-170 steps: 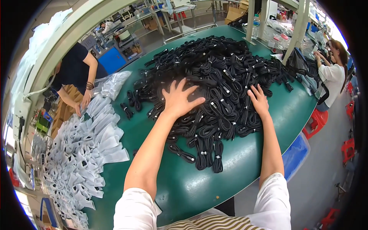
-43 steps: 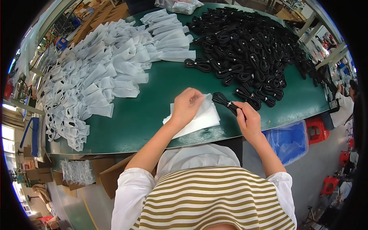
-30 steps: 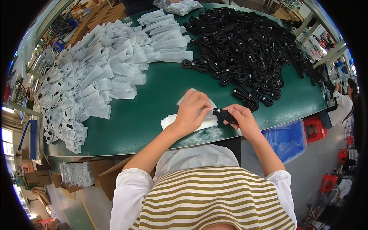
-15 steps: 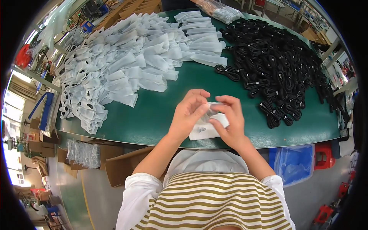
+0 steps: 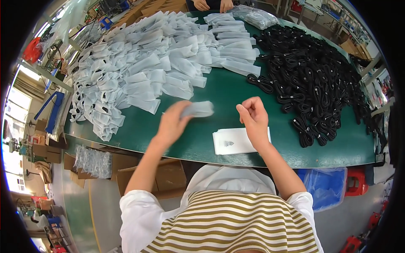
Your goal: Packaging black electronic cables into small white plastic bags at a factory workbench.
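Your hands have free green table [image 5: 219, 90] between them and up toward twelve o'clock, a bare band that narrows between two heaps. At ten to eleven o'clock the pile of white pouches [image 5: 143, 59] blocks the way. At one to three o'clock the heap of black cables [image 5: 320, 76] closes the right side. At six o'clock a flat stack of white bags [image 5: 234, 141] lies low, near the table edge.

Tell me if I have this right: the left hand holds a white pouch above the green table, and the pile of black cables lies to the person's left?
Not quite. In the head view the black cables lie to the person's right; the heap of white pouches is on the left. The left hand does hold a white pouch above the green table.
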A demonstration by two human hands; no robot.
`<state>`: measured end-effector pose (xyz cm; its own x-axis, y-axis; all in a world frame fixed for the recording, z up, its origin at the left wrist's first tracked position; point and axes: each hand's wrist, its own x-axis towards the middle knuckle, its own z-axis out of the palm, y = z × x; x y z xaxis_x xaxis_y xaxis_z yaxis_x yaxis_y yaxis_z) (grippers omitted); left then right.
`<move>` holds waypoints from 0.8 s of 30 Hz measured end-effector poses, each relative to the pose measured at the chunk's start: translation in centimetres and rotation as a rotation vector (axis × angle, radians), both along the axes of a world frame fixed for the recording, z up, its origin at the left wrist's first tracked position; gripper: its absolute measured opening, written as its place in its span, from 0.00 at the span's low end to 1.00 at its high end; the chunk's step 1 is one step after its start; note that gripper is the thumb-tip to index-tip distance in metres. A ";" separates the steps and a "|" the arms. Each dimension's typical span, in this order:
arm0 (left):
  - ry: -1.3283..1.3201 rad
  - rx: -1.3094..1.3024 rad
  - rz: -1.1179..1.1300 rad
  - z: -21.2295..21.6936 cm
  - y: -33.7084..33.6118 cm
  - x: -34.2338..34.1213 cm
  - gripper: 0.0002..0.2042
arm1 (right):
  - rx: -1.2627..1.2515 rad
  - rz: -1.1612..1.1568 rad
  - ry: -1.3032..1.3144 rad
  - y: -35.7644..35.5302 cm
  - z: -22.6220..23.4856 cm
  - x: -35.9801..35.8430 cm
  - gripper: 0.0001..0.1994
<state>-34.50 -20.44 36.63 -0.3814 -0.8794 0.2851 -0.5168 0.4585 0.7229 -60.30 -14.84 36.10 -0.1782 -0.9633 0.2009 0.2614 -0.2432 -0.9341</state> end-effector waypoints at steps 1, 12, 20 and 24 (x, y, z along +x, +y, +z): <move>-0.166 -0.157 -0.008 -1.0 -1.6 2.6 0.18 | -0.060 -0.015 0.176 -1.0 0.1 0.6 0.05; -0.375 -0.521 -0.020 -3.8 -7.9 4.4 0.32 | 0.150 0.021 0.862 -17.5 -5.5 9.6 0.14; -0.558 -0.480 0.008 -6.4 -11.2 2.4 0.38 | 0.078 -0.184 0.752 -14.8 -3.3 4.8 0.09; -0.593 -0.499 0.112 -6.7 -11.8 0.5 0.38 | -0.150 -0.678 1.488 -9.9 -0.7 -5.0 0.08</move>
